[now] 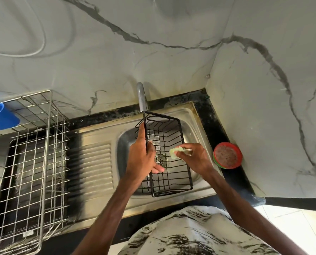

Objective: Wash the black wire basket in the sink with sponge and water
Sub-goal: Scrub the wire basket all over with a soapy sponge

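The black wire basket is held over the steel sink, its open side facing me. My left hand grips the basket's left rim, fingers curled round the wire. My right hand pinches a pale yellow-green sponge just above the basket's inside, near its right side. The grey faucet rises behind the basket. No running water is visible.
A steel wire dish rack stands on the left, beside the ribbed drainboard. A blue plastic container hangs at the rack's far left. A red and green round tub sits on the black counter right of the sink.
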Available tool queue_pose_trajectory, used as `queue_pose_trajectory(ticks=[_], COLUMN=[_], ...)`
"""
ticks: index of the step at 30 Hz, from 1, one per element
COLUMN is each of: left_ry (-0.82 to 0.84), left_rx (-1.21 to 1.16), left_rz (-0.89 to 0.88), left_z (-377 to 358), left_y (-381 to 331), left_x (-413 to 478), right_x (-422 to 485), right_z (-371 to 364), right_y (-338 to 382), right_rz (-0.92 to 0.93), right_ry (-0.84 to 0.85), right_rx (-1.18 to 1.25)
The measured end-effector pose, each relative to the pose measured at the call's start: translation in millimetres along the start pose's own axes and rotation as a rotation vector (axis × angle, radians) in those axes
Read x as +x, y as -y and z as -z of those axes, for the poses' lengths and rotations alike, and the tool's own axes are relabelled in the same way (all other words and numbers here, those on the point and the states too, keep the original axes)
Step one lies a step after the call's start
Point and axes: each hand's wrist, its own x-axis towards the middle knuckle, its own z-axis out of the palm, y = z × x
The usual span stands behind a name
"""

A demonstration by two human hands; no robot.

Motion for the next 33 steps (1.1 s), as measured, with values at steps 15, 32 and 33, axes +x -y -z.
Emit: queue_pose_trajectory(ticks=[15,32,33], left_ry=[-0.149,0.100,0.111], left_rx=[0.403,-0.207,-0.224], left_rz=[0.003,0.308,0.318], left_z=[25.4,21.0,19.7], left_y=[17.2,15.0,14.0], left_x=[12.9,13.0,10.5], right_x=[-10.8,-0.2,-0.6], right_z=[1.2,34.4,37.4], right_y=[34.0,44.7,48.5], right_rz=[0.030,0.254,0.339], right_ry=[-0.191,-0.210,-0.264], right_rx=[0.175,-0.117,-0.205])
